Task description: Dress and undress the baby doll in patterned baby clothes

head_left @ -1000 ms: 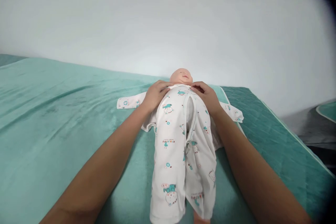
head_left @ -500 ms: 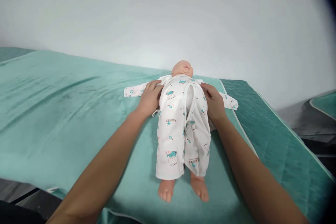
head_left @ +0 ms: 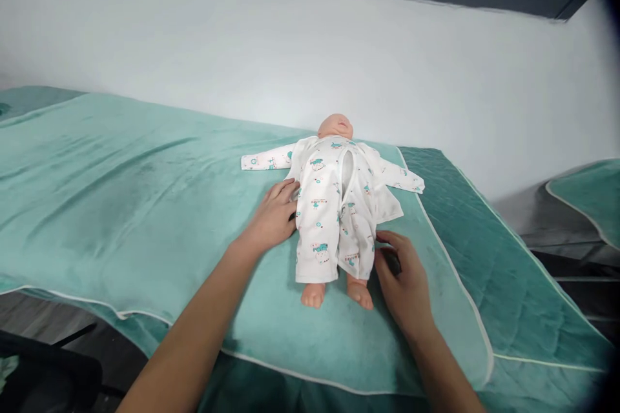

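A baby doll (head_left: 336, 127) lies on its back, its bare feet towards me. White printed trousers (head_left: 317, 232) with a split opening at the crotch cover its legs and are drawn high over the front. Beneath them, a white long-sleeved top (head_left: 387, 202) spreads its sleeves out to both sides. My left hand (head_left: 274, 216) rests against the trousers' left edge, fingers stretched out together. Beside the lower right trouser leg is my right hand (head_left: 405, 274), fingers curved and thumb apart, with the fingertips at the cloth. Some fingertips are hidden.
A light green sheet (head_left: 159, 219) with pale piping lies under the doll, over a darker quilted cover (head_left: 504, 258). A white wall (head_left: 242, 45) rises behind. At lower left is a black chair-like object (head_left: 43, 368); another green-covered surface (head_left: 591, 193) stands at right.
My right hand has moved down from the doll's side to the lower trouser leg. My left hand has slid slightly down. Both top sleeves and the right hem now show more fully.
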`<state>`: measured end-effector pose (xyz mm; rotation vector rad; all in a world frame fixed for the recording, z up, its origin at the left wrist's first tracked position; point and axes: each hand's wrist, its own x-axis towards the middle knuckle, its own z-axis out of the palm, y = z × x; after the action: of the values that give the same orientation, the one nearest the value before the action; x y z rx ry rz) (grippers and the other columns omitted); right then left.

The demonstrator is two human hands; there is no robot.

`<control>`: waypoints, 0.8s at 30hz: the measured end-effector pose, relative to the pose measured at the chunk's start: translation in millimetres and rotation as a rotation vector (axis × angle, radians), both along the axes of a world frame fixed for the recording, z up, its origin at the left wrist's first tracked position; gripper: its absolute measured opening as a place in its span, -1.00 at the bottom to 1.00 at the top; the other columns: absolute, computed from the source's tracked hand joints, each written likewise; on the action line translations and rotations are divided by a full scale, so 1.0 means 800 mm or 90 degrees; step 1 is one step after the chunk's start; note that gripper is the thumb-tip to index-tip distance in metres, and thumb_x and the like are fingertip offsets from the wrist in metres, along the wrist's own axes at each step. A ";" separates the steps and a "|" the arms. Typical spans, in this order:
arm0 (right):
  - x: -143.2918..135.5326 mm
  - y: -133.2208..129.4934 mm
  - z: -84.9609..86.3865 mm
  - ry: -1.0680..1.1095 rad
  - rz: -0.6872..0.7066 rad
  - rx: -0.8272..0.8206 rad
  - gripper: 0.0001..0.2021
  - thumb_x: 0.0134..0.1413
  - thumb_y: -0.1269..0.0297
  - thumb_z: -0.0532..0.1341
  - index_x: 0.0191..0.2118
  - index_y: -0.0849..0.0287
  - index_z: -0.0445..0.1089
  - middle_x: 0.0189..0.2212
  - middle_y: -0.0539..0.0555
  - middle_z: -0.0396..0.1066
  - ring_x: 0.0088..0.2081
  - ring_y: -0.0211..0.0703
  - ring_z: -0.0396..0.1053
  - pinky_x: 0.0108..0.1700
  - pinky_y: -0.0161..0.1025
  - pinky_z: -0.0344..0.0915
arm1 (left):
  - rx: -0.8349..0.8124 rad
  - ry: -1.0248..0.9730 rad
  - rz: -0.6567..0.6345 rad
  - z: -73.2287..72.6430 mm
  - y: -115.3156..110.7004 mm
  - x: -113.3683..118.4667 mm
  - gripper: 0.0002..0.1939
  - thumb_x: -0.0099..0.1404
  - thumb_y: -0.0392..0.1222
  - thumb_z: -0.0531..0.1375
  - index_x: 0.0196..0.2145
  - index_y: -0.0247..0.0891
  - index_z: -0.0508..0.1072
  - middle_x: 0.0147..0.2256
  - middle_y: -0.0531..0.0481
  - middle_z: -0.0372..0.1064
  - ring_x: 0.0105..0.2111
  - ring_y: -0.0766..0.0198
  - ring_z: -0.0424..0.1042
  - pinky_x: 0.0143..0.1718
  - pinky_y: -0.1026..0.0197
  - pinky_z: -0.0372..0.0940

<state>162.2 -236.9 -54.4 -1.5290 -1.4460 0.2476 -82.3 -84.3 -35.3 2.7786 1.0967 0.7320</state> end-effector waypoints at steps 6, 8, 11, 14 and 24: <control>-0.019 -0.042 -0.008 -0.011 0.015 -0.019 -0.69 0.16 0.33 0.18 0.02 0.00 0.26 0.01 0.17 0.28 0.04 0.06 0.28 0.00 0.10 0.34 | 0.009 -0.070 0.101 0.001 -0.024 -0.011 -0.76 0.38 -0.28 0.02 -0.21 -0.21 0.50 0.17 -0.11 0.29 0.26 0.00 0.10 0.20 -0.16 0.17; -0.020 -0.047 -0.010 -0.039 0.042 -0.036 -0.63 0.13 0.36 0.19 0.06 -0.01 0.23 0.03 0.17 0.27 0.05 0.07 0.28 0.04 0.11 0.31 | 0.019 -0.081 0.133 0.002 -0.039 -0.015 -0.78 0.39 -0.27 0.02 -0.25 -0.21 0.48 0.18 -0.12 0.29 0.26 -0.01 0.10 0.19 -0.16 0.18; -0.023 -0.049 -0.011 -0.077 0.045 -0.035 -0.61 0.10 0.40 0.20 0.06 0.01 0.22 0.00 0.16 0.29 0.03 0.07 0.30 0.02 0.09 0.32 | 0.025 -0.100 0.138 0.002 -0.069 -0.019 -0.81 0.38 -0.27 0.03 -0.28 -0.20 0.45 0.18 -0.12 0.26 0.26 0.00 0.10 0.19 -0.14 0.17; -0.025 -0.045 -0.010 -0.105 0.036 -0.041 -0.74 0.16 0.40 0.16 -0.04 0.03 0.28 -0.10 0.13 0.35 -0.06 0.04 0.35 -0.05 0.03 0.32 | 0.002 -0.193 0.141 -0.003 -0.107 -0.022 -0.85 0.39 -0.25 0.05 -0.27 -0.18 0.43 0.09 -0.11 0.34 0.15 0.06 0.23 0.13 -0.07 0.22; -0.034 -0.063 0.028 -0.008 0.083 -0.045 -0.98 0.20 0.26 0.16 -0.27 0.04 0.30 -0.38 0.01 0.37 -0.33 -0.10 0.34 -0.27 -0.16 0.28 | -0.137 -0.226 0.140 -0.026 -0.184 -0.009 -0.81 0.29 -0.24 0.18 -0.12 -0.13 0.36 -0.12 -0.05 0.44 -0.08 0.08 0.39 -0.05 -0.02 0.27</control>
<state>134.6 -287.6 -31.8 -1.4962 -1.5636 0.3718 -89.1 -231.7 -56.0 2.2614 1.3234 1.0134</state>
